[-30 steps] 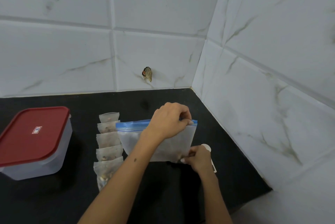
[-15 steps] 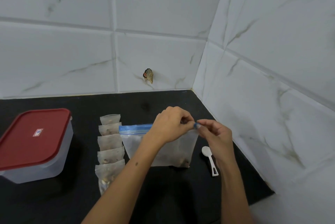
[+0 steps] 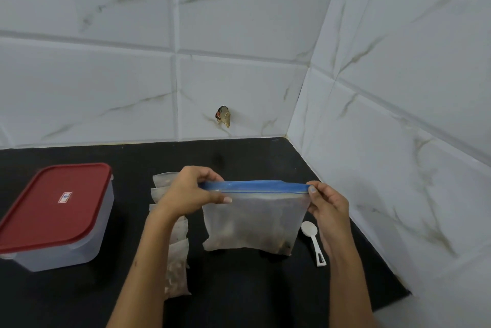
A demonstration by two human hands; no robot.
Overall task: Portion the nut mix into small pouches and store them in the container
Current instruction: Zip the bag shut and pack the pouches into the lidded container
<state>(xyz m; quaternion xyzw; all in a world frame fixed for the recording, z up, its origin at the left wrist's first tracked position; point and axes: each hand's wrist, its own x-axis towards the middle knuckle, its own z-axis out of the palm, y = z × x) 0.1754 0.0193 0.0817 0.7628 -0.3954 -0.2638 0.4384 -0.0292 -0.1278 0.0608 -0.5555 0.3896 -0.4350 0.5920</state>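
Note:
A large clear zip bag (image 3: 252, 221) with a blue zip strip stands upright on the black counter, with nut mix at its bottom. My left hand (image 3: 190, 193) pinches the left end of the blue strip. My right hand (image 3: 328, 206) pinches the right end. A row of several small filled pouches (image 3: 176, 261) lies left of the bag, partly hidden by my left forearm. The clear container (image 3: 57, 217) with its red lid on sits at the far left.
A white plastic spoon (image 3: 313, 241) lies on the black counter (image 3: 239, 287) right of the bag, under my right wrist. White tiled walls meet in a corner behind and to the right. A small stub (image 3: 223, 116) sticks out of the back wall.
My right hand rose from the bag's lower right corner to the right end of the blue strip. My left hand slid along the strip from the right end to the left end.

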